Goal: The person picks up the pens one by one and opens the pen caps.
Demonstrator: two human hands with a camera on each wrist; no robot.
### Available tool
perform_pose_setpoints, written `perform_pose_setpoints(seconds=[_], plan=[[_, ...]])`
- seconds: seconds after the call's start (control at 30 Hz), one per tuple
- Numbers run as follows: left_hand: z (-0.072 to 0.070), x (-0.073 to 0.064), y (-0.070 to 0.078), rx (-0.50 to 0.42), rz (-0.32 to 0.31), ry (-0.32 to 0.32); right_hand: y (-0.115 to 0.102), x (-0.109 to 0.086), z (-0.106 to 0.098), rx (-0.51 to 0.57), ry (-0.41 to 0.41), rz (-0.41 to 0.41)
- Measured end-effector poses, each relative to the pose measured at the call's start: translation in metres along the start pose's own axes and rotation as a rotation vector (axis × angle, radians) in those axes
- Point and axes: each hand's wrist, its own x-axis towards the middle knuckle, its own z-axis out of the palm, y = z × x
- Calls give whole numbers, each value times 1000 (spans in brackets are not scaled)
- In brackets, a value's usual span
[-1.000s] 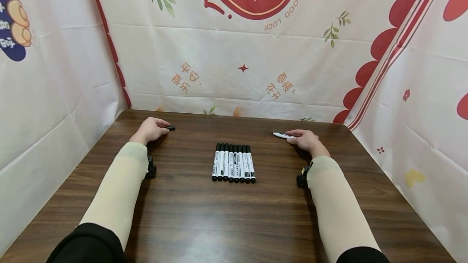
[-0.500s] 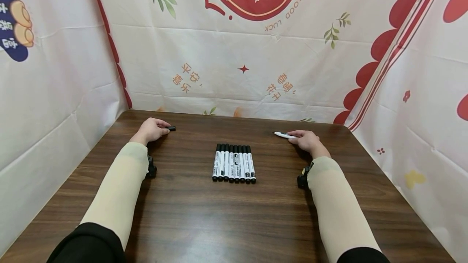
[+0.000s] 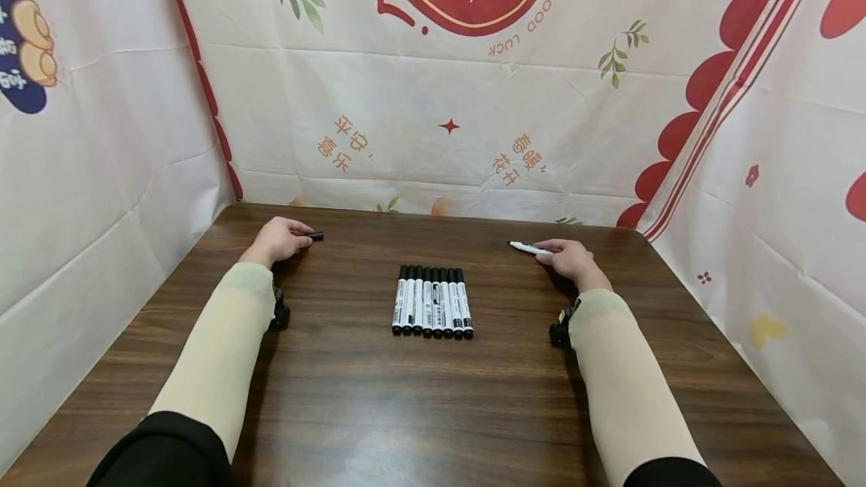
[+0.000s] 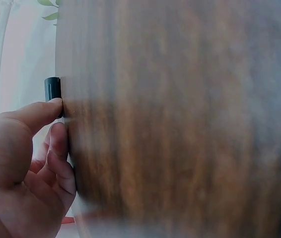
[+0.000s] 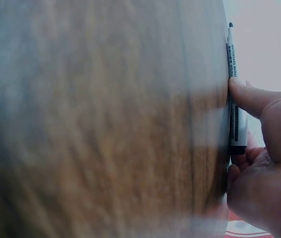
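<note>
Near the far left of the table, my left hand (image 3: 280, 239) pinches a black marker cap (image 3: 316, 235) between thumb and fingers, low by the tabletop. In the left wrist view the cap (image 4: 52, 89) sticks out past the thumb tip. Toward the far right, my right hand (image 3: 567, 257) holds an uncapped whiteboard marker (image 3: 528, 248), its dark tip pointing left. Seen from the right wrist, the thumb presses on the white barrel of the marker (image 5: 234, 62), and its black end lies near the curled fingers. Between the hands lies a row of capped markers (image 3: 433, 303), side by side, caps away from me.
The brown wooden table (image 3: 379, 412) carries all of this. A white printed cloth (image 3: 406, 89) hangs behind it and along both sides. A black wrist camera (image 3: 280, 310) sits at the left cuff, another camera (image 3: 560, 328) at the right cuff.
The marker in my right hand has shifted very slightly to the right. My left hand with the cap and the row of markers stay in place.
</note>
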Motion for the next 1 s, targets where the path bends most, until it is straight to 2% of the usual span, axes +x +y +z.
perform_pose_setpoints(seconds=[0.4, 0.77, 1.0], plan=[[1, 2, -3, -3, -21, -11, 4, 1, -1, -4, 8, -11], [0, 1, -2, -16, -14, -3, 1, -4, -2, 35, -6, 2], [0, -3, -1, -15, -1, -4, 2, -4, -3, 11, -4, -9]])
